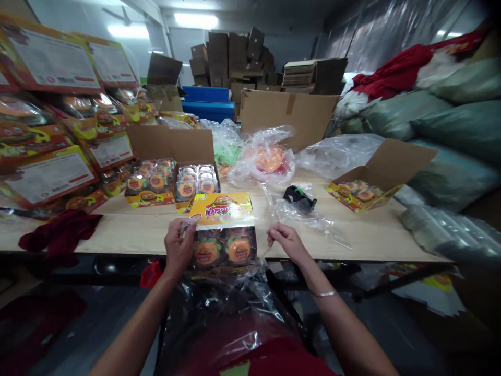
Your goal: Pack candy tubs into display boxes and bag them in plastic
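Note:
At the table's front edge in the head view is a yellow display box with a burger cartoon, its printing upside down to me. Burger-shaped packs in clear shells show in its front part. My left hand is closed at the box's left edge, with shiny clear film by the fingertips. To the right of the box, apart from it, my right hand has its fingers curled together; what they hold, if anything, is too small to make out. Clear plastic film hangs below the box over my lap.
Open display boxes of burger packs stand behind left; another stands right. A black tape dispenser lies behind my right hand. Bags of orange pieces and a large carton are farther back. Stacked boxes rise at left.

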`<action>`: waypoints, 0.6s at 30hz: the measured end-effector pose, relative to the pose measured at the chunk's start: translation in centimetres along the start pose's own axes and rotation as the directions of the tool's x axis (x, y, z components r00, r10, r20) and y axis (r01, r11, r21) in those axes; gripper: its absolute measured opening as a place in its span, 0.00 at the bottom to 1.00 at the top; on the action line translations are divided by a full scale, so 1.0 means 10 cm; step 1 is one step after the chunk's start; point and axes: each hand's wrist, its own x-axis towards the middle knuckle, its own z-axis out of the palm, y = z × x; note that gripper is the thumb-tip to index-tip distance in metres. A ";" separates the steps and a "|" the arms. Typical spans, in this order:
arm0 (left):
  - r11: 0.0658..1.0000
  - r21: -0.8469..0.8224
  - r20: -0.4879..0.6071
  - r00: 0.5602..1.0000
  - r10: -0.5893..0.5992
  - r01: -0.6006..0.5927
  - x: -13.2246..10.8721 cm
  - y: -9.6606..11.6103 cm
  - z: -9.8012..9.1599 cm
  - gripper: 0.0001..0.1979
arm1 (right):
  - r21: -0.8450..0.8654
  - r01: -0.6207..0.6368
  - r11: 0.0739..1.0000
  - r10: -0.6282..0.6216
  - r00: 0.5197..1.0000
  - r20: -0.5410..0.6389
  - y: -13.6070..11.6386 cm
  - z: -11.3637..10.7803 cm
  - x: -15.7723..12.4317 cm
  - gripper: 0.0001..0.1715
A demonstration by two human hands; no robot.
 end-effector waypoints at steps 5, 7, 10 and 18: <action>0.968 -0.073 0.103 0.967 -0.232 0.240 0.42 -0.02 0.03 0.14 | 0.251 -0.064 0.966 0.134 0.953 -0.271 0.25 0.24 0.67 0.26; 0.924 -0.099 0.200 0.917 -0.345 0.369 0.60 -0.10 0.08 0.17 | 0.318 -0.146 0.937 0.247 0.920 -0.305 0.37 0.32 0.90 0.28; 0.890 -0.127 0.246 0.883 -0.400 0.439 0.81 -0.22 0.19 0.20 | 0.340 -0.163 0.926 0.287 0.890 -0.354 0.57 0.42 1.12 0.29; 0.855 -0.174 0.178 0.869 -0.461 0.489 1.15 -0.32 0.50 0.16 | 0.378 -0.175 0.909 0.311 0.889 -0.337 0.78 0.58 1.52 0.30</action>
